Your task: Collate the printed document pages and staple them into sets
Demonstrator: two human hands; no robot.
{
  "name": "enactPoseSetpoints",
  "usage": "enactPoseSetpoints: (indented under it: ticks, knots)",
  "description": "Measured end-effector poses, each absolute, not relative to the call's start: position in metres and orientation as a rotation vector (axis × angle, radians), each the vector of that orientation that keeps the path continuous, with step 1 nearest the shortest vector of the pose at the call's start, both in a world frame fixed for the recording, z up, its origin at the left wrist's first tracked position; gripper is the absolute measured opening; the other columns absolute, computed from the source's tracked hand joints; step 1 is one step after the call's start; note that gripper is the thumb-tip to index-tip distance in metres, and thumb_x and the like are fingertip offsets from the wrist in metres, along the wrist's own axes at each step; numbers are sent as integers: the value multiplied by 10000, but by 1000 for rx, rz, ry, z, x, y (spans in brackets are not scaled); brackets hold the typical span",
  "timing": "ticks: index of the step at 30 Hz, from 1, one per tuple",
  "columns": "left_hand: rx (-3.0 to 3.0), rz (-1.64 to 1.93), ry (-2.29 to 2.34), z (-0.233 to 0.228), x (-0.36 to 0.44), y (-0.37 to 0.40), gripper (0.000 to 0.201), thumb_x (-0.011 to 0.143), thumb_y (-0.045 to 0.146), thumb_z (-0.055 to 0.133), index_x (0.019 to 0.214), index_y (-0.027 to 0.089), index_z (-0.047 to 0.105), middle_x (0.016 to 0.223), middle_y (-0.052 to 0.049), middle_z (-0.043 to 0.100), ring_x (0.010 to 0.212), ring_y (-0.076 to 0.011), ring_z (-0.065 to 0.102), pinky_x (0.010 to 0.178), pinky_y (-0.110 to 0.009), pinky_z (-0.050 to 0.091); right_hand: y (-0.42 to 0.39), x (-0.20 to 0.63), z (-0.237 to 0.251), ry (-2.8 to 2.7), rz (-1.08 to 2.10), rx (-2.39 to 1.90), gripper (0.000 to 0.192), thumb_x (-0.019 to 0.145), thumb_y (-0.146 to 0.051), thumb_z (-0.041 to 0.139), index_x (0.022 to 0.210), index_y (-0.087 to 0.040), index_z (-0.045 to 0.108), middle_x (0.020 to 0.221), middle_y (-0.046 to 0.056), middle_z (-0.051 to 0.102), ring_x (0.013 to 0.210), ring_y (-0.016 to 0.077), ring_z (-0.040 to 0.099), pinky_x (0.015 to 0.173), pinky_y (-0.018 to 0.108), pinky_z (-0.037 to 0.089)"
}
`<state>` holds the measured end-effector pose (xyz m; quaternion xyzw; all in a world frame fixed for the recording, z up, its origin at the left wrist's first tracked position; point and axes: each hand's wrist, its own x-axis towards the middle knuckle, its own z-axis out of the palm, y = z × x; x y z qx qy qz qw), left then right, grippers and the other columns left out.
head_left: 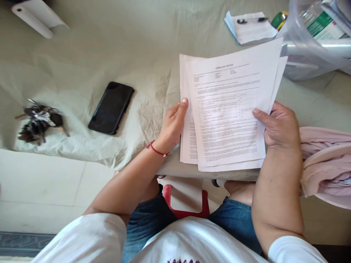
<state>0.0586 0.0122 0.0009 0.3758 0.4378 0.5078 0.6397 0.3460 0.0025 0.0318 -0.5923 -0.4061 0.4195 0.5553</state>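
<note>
Several loose printed sheets of paper (227,128) are held up over the near edge of the table, fanned slightly apart. The top sheet bears the heading "OVERLEAF NOTES" above small print. My left hand (174,122) grips the left edge of a rear sheet, thumb on the front, with a red bracelet (159,150) at the wrist. On the other side, my right hand (281,124) pinches the right edge of the stack, its thumb lying on the top sheet. The fingers behind the paper are hidden on both sides.
Left of the papers lie a black phone (111,107) and a bunch of keys (41,120). A notepad with a pen (252,27) sits at the back right, beside a translucent plastic container (309,62). Pink cloth (326,160) hangs at right; a red stool (186,212) is below.
</note>
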Motion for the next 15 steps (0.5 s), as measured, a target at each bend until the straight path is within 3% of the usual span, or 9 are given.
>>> enactPoseSetpoints:
  ticks: [7,11,15]
  knots:
    - [905,1209,1085,-5,57,11,481,922,734,794,944,264,696,1058,-76,793,1236,-347,737,1019,-461,621,5,341,26,-1006,936,-1396,540,560,-502,1086,997,-284,855,1105,25,874,1105,335,813,1118,581,636]
    - [944,1198,1083,-3,59,12,483,946,737,760,1014,260,729,1134,-90,802,1266,-344,719,1047,-461,593,6,338,24,-1047,958,-1409,494,597,-553,1073,995,-373,842,1149,-4,873,1179,373,795,1142,607,631]
    - [948,1177,1069,-2,60,13,479,950,729,759,1017,255,735,1123,-95,811,1252,-339,729,1041,-447,597,7,343,21,-1024,964,-1441,503,566,-567,1082,943,-365,817,1099,1,871,1120,360,797,1083,597,656]
